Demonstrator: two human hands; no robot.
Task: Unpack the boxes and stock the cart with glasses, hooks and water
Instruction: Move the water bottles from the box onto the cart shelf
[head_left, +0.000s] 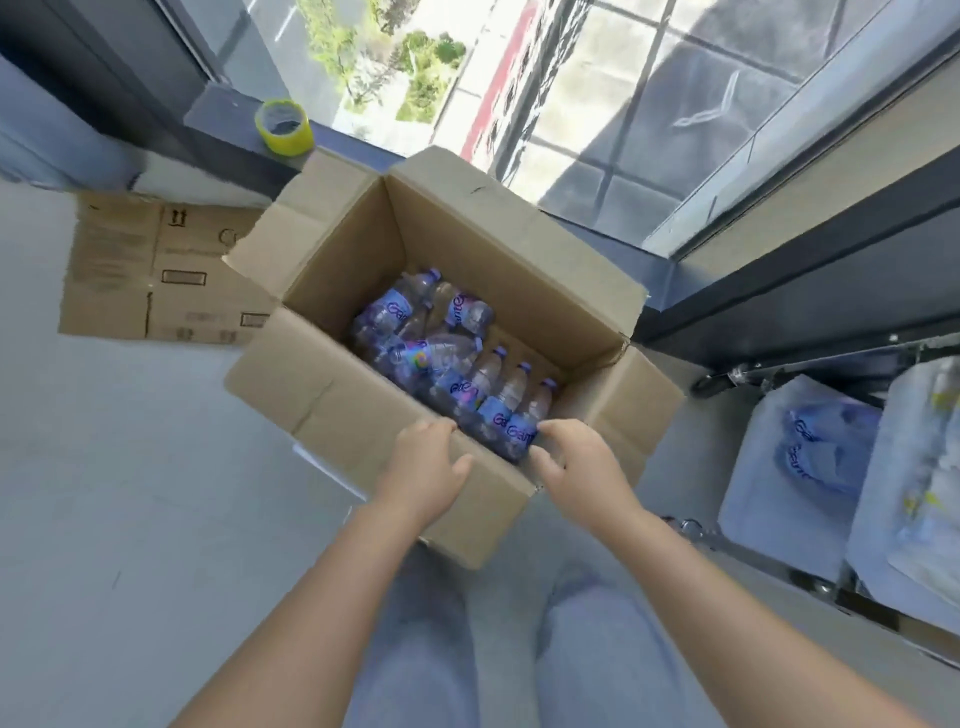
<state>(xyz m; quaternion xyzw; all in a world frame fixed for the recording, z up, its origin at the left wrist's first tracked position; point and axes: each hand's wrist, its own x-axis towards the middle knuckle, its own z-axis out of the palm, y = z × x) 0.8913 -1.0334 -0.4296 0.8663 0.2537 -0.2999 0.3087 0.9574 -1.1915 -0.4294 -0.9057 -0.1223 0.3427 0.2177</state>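
Head view, looking straight down. Open cardboard box (441, 291) on the floor (130, 519), all four flaps folded out, set just beside the window glass (597, 104). Inside: small water bottles (452, 364) with purple caps and blue-purple labels. Loose pile toward the box's far-left corner, some lying on their sides; a neater row of upright ones along the near-right wall. Roughly half the box bottom is bare cardboard.

Left hand (426, 467) grips the near rim of the box, fingers curled over the edge into the box, thumb on the outer face. Right hand (571, 462) is at the near-right corner of the box, fingers curled at the label of the nearest bottle, thumb spread toward the rim. Motion blur there; cannot tell if it actually holds the bottle or only touches it.

Cart (810, 519) is at the right edge of the frame, well apart from the box. Its white tray (753, 499) holds a few of the same bottles (810, 452) lying down. A second tray (883, 571) further right holds pale packaged items, too blurred to identify.

Flattened cardboard box (145, 270) lies on the floor left of the open one, partly under its left flap. Roll of yellow tape (284, 127) sits on the dark window sill (223, 114) beyond the box's far-left flap.
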